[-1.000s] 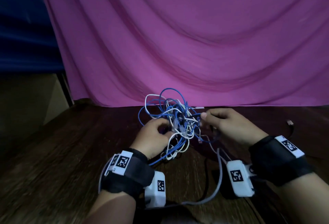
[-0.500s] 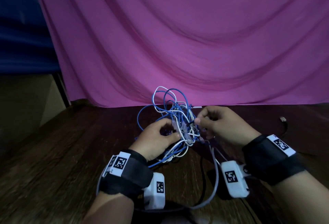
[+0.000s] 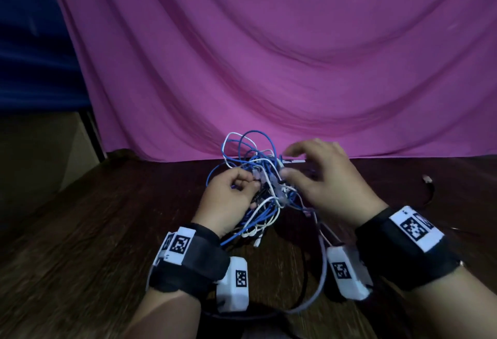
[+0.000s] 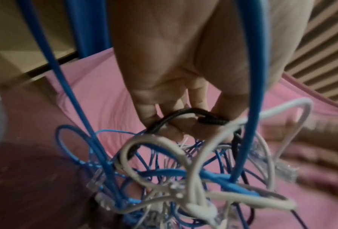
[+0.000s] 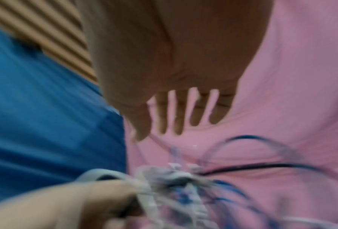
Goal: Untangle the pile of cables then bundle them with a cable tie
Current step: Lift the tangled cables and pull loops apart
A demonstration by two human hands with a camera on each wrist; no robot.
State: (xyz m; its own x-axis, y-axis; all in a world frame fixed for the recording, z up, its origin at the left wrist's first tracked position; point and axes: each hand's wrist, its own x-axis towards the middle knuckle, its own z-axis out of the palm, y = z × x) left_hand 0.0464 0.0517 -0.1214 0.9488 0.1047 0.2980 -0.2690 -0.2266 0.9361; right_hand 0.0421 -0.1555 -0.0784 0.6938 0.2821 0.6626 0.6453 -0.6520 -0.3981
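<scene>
A tangle of blue and white cables (image 3: 258,174) hangs just above the dark wooden table (image 3: 94,231), held up by my left hand (image 3: 250,185). The left wrist view shows the left hand's (image 4: 176,127) fingers curled round a black cable (image 4: 185,112) inside the tangle (image 4: 183,178). My right hand (image 3: 289,162) hovers at the tangle's right side with its fingers straight and spread. In the blurred right wrist view, that hand (image 5: 164,124) holds nothing above the cables (image 5: 180,186). A thin white strip (image 3: 294,161) lies on the table behind the tangle.
A pink cloth (image 3: 269,56) hangs as a backdrop right behind the cables. A loose black cable with a small plug (image 3: 427,179) lies on the table at the right. Grey and black camera leads (image 3: 314,285) loop between my wrists.
My right hand has let go of the strand it was pinching, opened its fingers and lifted slightly. The left hand keeps its grip on the tangle.
</scene>
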